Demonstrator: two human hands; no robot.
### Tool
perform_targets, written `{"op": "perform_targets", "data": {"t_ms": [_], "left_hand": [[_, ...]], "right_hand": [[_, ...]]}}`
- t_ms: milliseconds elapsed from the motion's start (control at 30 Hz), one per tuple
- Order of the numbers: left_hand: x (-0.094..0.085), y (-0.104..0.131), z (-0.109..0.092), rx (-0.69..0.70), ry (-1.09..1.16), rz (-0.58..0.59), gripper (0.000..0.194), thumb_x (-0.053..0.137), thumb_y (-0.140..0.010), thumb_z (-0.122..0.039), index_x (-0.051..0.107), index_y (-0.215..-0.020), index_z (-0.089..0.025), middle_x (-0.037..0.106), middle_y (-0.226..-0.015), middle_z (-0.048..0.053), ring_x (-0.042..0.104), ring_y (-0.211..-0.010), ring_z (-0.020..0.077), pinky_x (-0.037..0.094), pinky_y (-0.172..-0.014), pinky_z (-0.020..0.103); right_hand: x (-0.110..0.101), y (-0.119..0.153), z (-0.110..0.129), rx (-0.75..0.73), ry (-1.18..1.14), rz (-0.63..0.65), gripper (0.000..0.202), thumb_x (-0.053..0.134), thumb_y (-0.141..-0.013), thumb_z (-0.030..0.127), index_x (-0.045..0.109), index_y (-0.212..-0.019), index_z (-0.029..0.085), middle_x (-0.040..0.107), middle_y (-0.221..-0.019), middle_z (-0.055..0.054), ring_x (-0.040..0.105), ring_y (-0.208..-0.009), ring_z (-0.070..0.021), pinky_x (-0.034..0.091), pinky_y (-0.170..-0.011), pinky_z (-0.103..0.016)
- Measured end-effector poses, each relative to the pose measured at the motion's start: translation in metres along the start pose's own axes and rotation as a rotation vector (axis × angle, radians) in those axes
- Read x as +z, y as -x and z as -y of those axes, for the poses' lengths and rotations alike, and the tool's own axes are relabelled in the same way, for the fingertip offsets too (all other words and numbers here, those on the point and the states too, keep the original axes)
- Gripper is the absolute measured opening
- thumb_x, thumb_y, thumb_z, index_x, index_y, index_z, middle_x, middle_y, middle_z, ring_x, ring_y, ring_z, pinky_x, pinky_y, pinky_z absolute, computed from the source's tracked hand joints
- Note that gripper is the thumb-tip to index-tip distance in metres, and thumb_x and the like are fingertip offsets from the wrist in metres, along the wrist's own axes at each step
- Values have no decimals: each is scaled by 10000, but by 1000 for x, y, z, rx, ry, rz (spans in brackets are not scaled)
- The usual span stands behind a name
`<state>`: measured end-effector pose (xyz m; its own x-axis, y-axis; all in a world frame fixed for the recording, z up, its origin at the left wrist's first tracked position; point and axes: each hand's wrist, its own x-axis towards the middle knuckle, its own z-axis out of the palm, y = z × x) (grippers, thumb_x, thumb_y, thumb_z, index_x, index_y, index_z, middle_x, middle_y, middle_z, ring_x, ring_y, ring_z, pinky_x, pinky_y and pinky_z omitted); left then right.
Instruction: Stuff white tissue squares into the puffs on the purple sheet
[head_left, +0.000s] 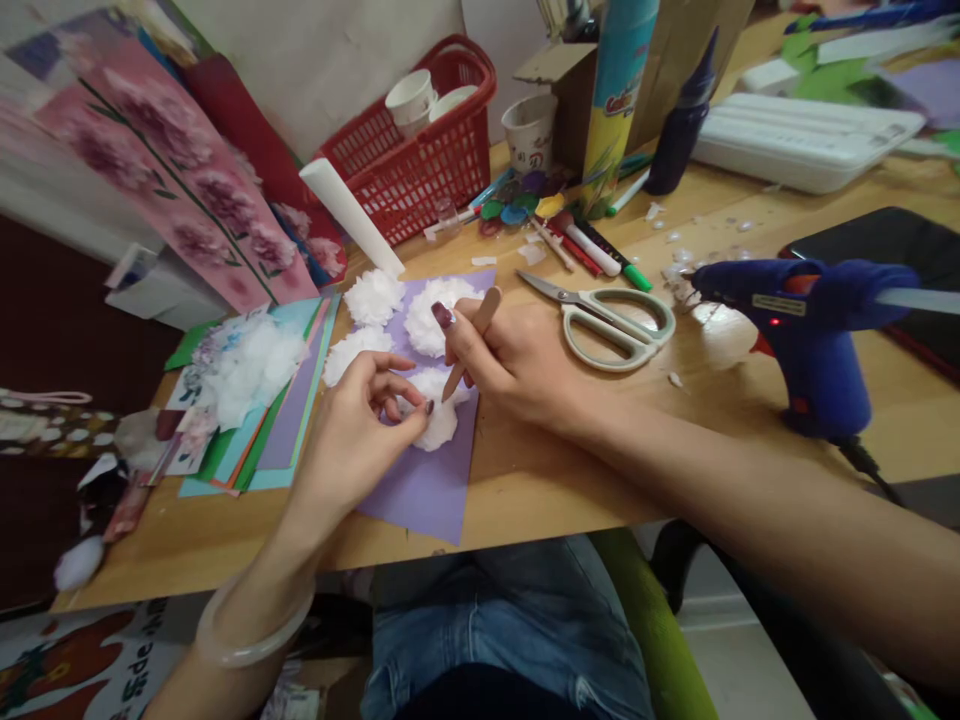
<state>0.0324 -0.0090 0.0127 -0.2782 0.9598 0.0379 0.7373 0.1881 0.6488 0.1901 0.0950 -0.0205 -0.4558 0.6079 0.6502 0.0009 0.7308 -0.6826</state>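
Observation:
A purple sheet (427, 490) lies on the table with several white ruffled flowers on it. My right hand (517, 360) is closed round a brown wooden stick (454, 378), whose lower tip touches the nearest white flower (436, 428). At that flower's left edge is my left hand (360, 410), its thumb and fingers pinched together on the petals. Two more flowers (373, 297) (358, 352) sit at the sheet's left edge, and another (435, 315) lies behind my hands.
Grey-handled scissors (615, 325) and a blue glue gun (810, 330) lie to the right. Coloured papers with white petals (251, 370) are at the left. Behind stand a red basket (420, 160), a paper cup (529, 135), a spray can (615, 100) and a dark bottle (679, 135).

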Motion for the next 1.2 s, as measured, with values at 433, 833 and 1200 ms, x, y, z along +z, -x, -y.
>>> {"op": "perform_targets", "data": {"t_ms": [433,833,1200], "left_hand": [[-10,10,13,85,-57,-92,366,688,-773,-265,584,-1121,-216,696,-977,33,623,-812,179,500,-733,323],[-14,46,69,-57,-71,105,848,744,-798,-431,310,-1517,-321,368,-1615,86,360,-1480,307,300,-1210,546],[-15,45,68,-64,-163,111,864,730,-796,-430,295,-1531,-306,398,-1603,97,386,-1468,309,325,-1200,543]], "right_hand": [[2,3,-4,-88,51,27,378,350,-1043,281,521,-721,181,518,-586,27,472,-526,-81,317,-534,-225],[2,5,1,-133,99,160,416,308,-1045,310,568,-756,164,585,-607,-13,497,-535,-98,308,-525,-230],[-1,6,6,-65,52,-18,379,358,-1041,286,522,-713,190,566,-537,23,511,-466,-81,334,-487,-209]]}}
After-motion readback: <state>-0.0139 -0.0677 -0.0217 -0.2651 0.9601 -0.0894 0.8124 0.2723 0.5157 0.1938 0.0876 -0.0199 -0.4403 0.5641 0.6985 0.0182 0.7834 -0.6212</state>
